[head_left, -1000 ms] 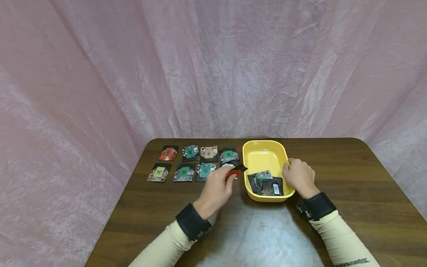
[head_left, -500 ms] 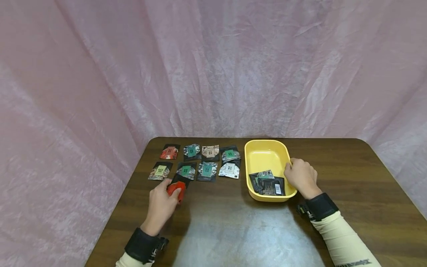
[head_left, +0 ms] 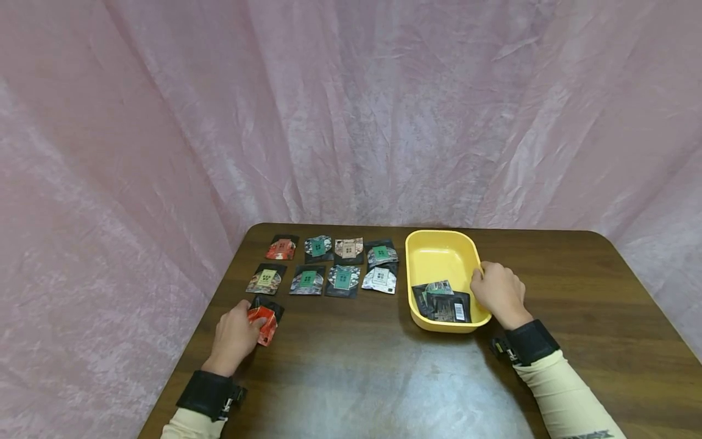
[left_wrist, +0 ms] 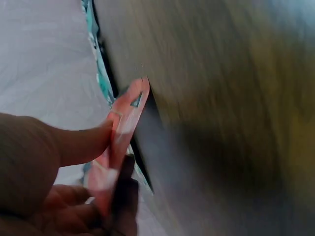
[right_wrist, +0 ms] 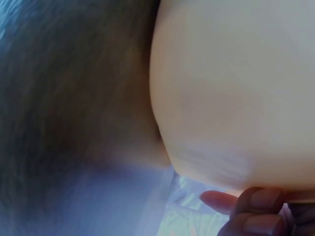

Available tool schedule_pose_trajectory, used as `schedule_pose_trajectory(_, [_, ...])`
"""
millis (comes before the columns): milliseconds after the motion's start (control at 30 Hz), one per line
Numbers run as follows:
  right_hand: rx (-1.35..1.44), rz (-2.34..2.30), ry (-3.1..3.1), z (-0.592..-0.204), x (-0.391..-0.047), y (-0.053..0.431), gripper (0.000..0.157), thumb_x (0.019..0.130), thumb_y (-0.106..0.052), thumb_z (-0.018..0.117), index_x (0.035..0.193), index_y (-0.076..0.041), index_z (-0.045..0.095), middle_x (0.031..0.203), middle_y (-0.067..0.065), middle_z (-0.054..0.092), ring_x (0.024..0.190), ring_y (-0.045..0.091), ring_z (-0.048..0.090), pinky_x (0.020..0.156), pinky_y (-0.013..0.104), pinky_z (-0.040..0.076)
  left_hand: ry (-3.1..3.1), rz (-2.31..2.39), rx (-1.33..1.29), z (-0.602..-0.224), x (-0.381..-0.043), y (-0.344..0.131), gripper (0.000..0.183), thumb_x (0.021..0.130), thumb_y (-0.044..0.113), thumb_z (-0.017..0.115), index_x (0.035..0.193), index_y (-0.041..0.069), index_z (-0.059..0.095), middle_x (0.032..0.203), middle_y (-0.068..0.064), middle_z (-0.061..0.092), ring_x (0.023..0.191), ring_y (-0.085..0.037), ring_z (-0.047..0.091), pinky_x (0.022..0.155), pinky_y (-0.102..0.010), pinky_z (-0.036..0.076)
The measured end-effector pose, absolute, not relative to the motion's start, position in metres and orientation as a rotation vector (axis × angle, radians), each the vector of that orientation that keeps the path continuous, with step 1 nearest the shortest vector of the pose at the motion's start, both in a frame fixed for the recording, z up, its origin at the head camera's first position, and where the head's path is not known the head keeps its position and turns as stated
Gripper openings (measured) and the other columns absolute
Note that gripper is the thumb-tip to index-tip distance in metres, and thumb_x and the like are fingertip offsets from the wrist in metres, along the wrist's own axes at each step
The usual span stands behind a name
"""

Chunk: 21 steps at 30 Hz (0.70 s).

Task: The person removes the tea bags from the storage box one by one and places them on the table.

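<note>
My left hand [head_left: 233,335] pinches a small red and black sachet [head_left: 265,325] low over the table's left side, in front of the laid-out sachets. In the left wrist view the thumb presses the red face of this sachet [left_wrist: 127,115], and fingers lie behind it; it tilts edge-on close to the wood. My right hand [head_left: 500,294] grips the right rim of a yellow plastic tub [head_left: 437,233], seen also in the right wrist view as a pale wall above curled fingers [right_wrist: 263,223]. Several black sachets [head_left: 448,308] lie in the tub's near end, one showing a barcode.
Two rows of flat sachets lie left of the tub. The back row runs from a red sachet [head_left: 282,249] to a green one [head_left: 381,252]; the front row from a yellow-green sachet [head_left: 266,278] to a white one [head_left: 379,278]. A pink curtain [head_left: 351,122] hangs behind the table [head_left: 570,274].
My left hand has carried the red sachet from beside the tub leftward to the front left, uncovering the white sachet. My right hand stays at the tub's rim.
</note>
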State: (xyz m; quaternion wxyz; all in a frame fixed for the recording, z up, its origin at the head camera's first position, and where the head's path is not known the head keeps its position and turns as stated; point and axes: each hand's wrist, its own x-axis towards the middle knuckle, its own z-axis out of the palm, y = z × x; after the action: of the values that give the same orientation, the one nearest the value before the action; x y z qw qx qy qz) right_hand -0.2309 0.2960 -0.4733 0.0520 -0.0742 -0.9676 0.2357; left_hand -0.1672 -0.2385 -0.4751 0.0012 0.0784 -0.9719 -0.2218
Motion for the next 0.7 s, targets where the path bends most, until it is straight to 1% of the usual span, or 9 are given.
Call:
schedule_pose_trajectory(67, [-0.223,0.718,-2.934,-0.473,-0.231,0.296,0.039,0.107,-0.027,0.048,0.119,-0.001,0.074,0.079,0.014,0.069,0.068,0.033,0.064,0.053,0.039,0.040,-3.096,-0.628,0.243,-0.479,-0.172,-0.243,0.055,0.098,0.022,0.076,0.132,-0.016,0.055,0.117,-0.040,0.069,0.106,-0.058,0.069,0.087,-0.066,0.056])
schedule_pose_trajectory(100, [-0.221,0.717,-2.931,-0.474,-0.231,0.297,0.038,0.107,-0.027,0.048,0.118,-0.001,0.074,0.079,0.014,0.069,0.068,0.033,0.064,0.053,0.039,0.039,-3.105,-0.581,0.233,-0.483,-0.175,-0.246,0.056,0.098,0.025,0.077,0.129,-0.016,0.056,0.113,-0.040,0.069,0.104,-0.058,0.069,0.087,-0.067,0.055])
schedule_pose_trajectory(200, [-0.215,0.718,-2.927,-0.475,-0.231,0.297,0.038,0.107,-0.027,0.048,0.117,-0.002,0.074,0.079,0.014,0.069,0.068,0.033,0.064,0.053,0.039,0.039,-3.150,-0.467,0.230,-0.486,-0.181,-0.250,0.056,0.098,0.031,0.076,0.122,-0.016,0.057,0.109,-0.040,0.068,0.102,-0.059,0.066,0.090,-0.069,0.053])
schedule_pose_trajectory(300, [-0.214,0.720,-2.926,-0.475,-0.231,0.297,0.038,0.107,-0.027,0.048,0.118,-0.002,0.074,0.079,0.014,0.069,0.068,0.032,0.064,0.052,0.038,0.039,-3.172,-0.379,0.223,-0.487,-0.186,-0.254,0.061,0.099,0.038,0.074,0.119,-0.017,0.057,0.109,-0.043,0.065,0.103,-0.061,0.062,0.092,-0.070,0.050])
schedule_pose_trajectory(400, [-0.213,0.720,-2.917,-0.475,-0.231,0.297,0.039,0.107,-0.027,0.048,0.119,-0.002,0.075,0.080,0.015,0.070,0.069,0.033,0.065,0.053,0.038,0.039,-3.204,-0.343,0.261,-0.481,-0.190,-0.255,0.069,0.102,0.043,0.069,0.124,-0.020,0.052,0.114,-0.047,0.060,0.109,-0.063,0.058,0.096,-0.068,0.047])
schedule_pose_trajectory(533, [-0.205,0.710,-2.911,-0.476,-0.231,0.298,0.040,0.107,-0.027,0.047,0.121,-0.002,0.075,0.083,0.016,0.072,0.070,0.034,0.066,0.052,0.038,0.039,-3.244,-0.321,0.322,-0.479,-0.197,-0.257,0.080,0.103,0.048,0.066,0.134,-0.023,0.046,0.122,-0.049,0.055,0.118,-0.063,0.052,0.101,-0.067,0.042])
schedule_pose_trajectory(600, [-0.204,0.707,-2.913,-0.476,-0.231,0.298,0.040,0.107,-0.027,0.047,0.121,-0.002,0.075,0.083,0.017,0.072,0.070,0.034,0.066,0.052,0.038,0.039,-3.251,-0.322,0.329,-0.480,-0.199,-0.258,0.081,0.103,0.048,0.066,0.135,-0.023,0.045,0.123,-0.049,0.055,0.121,-0.064,0.051,0.103,-0.066,0.041])
schedule_pose_trajectory(700, [-0.199,0.701,-2.911,-0.476,-0.230,0.298,0.040,0.106,-0.027,0.047,0.120,-0.002,0.075,0.083,0.017,0.072,0.070,0.034,0.066,0.052,0.038,0.039,-3.242,-0.333,0.327,-0.482,-0.202,-0.259,0.078,0.104,0.047,0.066,0.132,-0.023,0.046,0.122,-0.048,0.055,0.121,-0.063,0.050,0.103,-0.066,0.041])
